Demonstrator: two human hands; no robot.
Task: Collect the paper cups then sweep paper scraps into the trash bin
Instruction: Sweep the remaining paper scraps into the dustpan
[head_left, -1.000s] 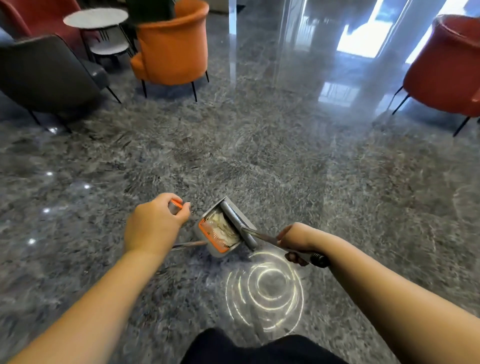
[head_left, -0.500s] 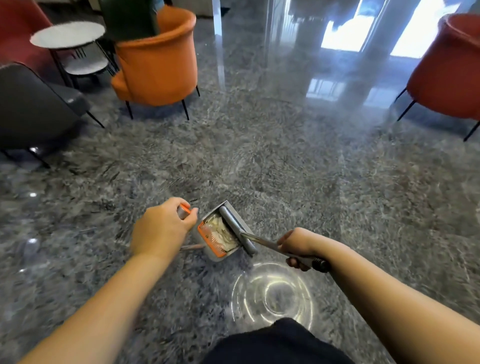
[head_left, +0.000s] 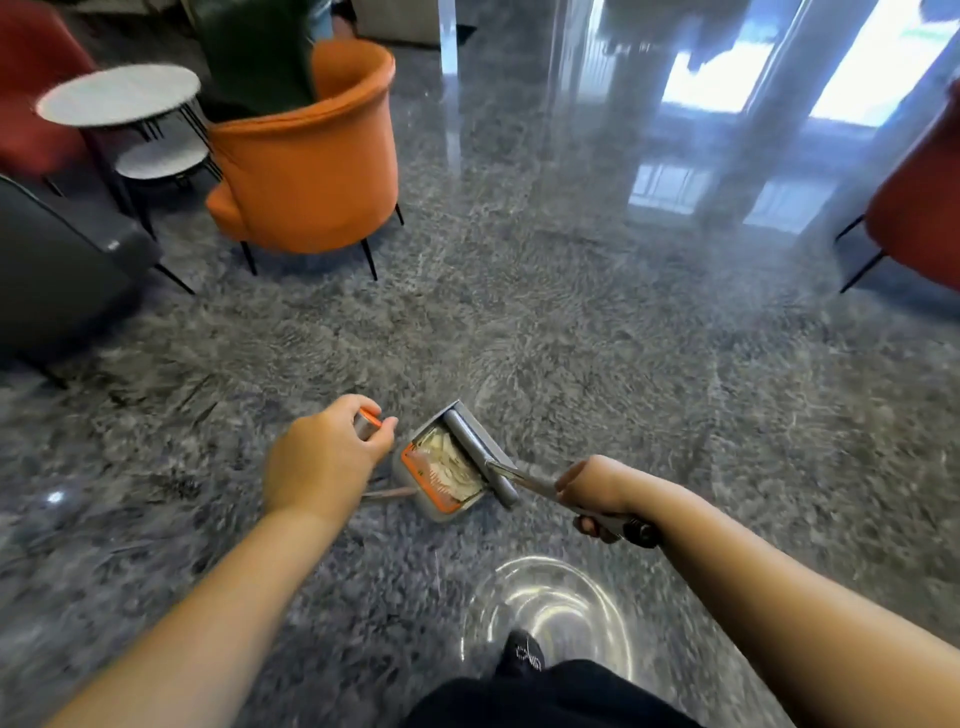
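I judge I'm carrying swept scraps (head_left: 451, 460) binward: left hand (head_left: 324, 457) curled round the dustpan (head_left: 441, 506) handle (head_left: 368, 422), right hand (head_left: 592, 491) gripping the broom (head_left: 480, 457). No trash bin is visible, so next I must find it, pan kept level.

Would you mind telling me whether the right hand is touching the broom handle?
Touching. The head view shows the right hand with its fingers curled round the broom handle, above the dustpan.

Lobby lounge: orange armchair (head_left: 311, 156), round side tables (head_left: 119, 96), polished stone floor (head_left: 571, 338).
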